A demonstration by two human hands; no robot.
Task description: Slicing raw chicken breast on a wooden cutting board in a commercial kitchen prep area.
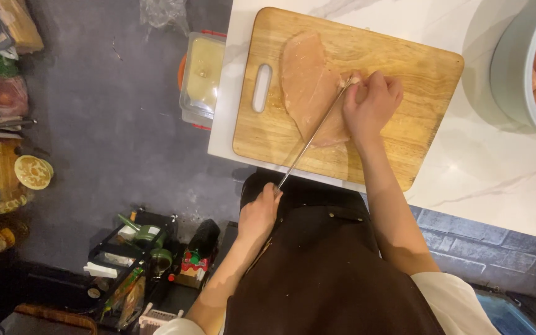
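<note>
I see my left hand (259, 214) with fingers closed round the handle of a long knife (314, 134), blade laid across the raw chicken breast (308, 87) on the wooden cutting board (404, 68) on the counter (485, 167). My right hand (370, 105) presses curled fingers onto the meat's edge.

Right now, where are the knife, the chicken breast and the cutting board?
knife (311, 138), head view, middle of the blade
chicken breast (304, 80), head view, bare upper part
cutting board (426, 68), head view, bare wood near the right edge
</note>
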